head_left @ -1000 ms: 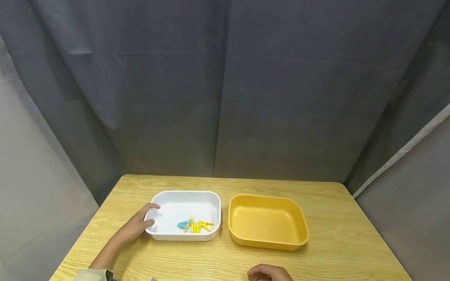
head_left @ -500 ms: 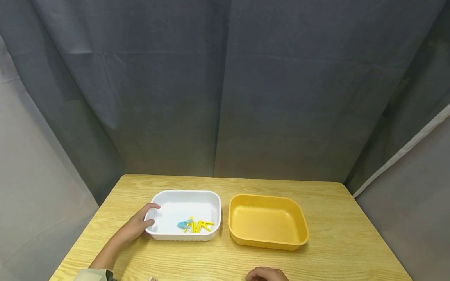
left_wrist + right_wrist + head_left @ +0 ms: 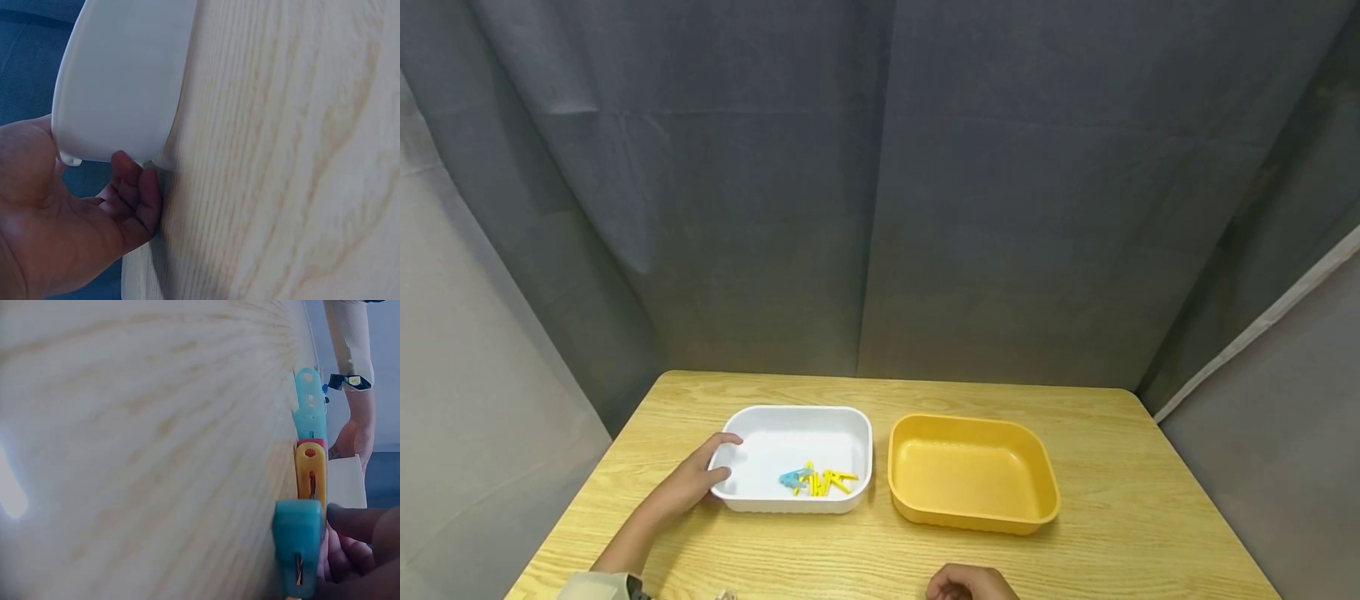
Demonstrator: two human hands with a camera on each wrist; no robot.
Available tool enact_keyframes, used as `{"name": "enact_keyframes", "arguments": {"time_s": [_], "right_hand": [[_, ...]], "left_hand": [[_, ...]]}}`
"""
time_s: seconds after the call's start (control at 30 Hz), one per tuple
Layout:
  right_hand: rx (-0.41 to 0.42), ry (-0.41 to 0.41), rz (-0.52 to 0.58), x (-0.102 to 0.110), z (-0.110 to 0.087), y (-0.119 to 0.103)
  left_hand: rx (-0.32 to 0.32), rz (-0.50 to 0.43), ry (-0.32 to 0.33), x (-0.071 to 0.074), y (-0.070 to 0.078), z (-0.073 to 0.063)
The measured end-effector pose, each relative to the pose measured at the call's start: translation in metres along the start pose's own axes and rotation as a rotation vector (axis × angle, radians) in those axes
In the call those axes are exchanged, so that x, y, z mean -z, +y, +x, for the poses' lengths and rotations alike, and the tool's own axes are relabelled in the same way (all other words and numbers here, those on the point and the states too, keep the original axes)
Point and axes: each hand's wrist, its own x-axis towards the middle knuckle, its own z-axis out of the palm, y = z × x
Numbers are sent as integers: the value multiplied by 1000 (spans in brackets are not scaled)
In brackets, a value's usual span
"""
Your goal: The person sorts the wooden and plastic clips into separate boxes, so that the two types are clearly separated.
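My left hand (image 3: pixel 688 483) grips the left rim of a white tray (image 3: pixel 790 506), its index finger and thumb lying over the edge. In the left wrist view the other fingers (image 3: pixel 149 200) curl below the tray's side. Yellow clothespins (image 3: pixel 838 481) and a light blue clothespin (image 3: pixel 793 478) lie in the tray. My right hand (image 3: pixel 970 582) is low at the bottom edge, fingers curled. In the right wrist view its fingertips are right beside a teal clothespin (image 3: pixel 298 537) and a yellow clothespin (image 3: pixel 311 469); I cannot tell whether it pinches one. A light blue clothespin (image 3: pixel 309 403) lies beyond them.
A yellow-orange tray (image 3: pixel 973 523) with nothing in it stands right of the white one on the wooden table (image 3: pixel 1120 500). Grey curtains (image 3: pixel 1000 208) close off the back and sides. A small pale object (image 3: pixel 726 595) shows at the bottom edge.
My right hand has shifted slightly left and then back right at the bottom edge. The left hand and the white tray have stayed in place.
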Motion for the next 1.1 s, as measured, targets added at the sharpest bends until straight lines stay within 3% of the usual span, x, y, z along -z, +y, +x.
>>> {"name": "enact_keyframes", "arguments": {"time_s": [0.2,0.37,0.53,0.83,1.1], "right_hand": [[6,-1,-5,-3,2,-2],[99,-19,-115,-7,2,-2],[151,-9,-143,-9,2,-2],[60,19,-123,-11,5,-3],[42,7,-96,-9,5,-5]], "left_hand": [[7,-19,-5,0,0,1],[5,-22,-12,1,-1,0],[8,-25,-11,0,-1,0],[16,-33,-2,0,0,-1],[16,-33,-5,0,0,-1]]}}
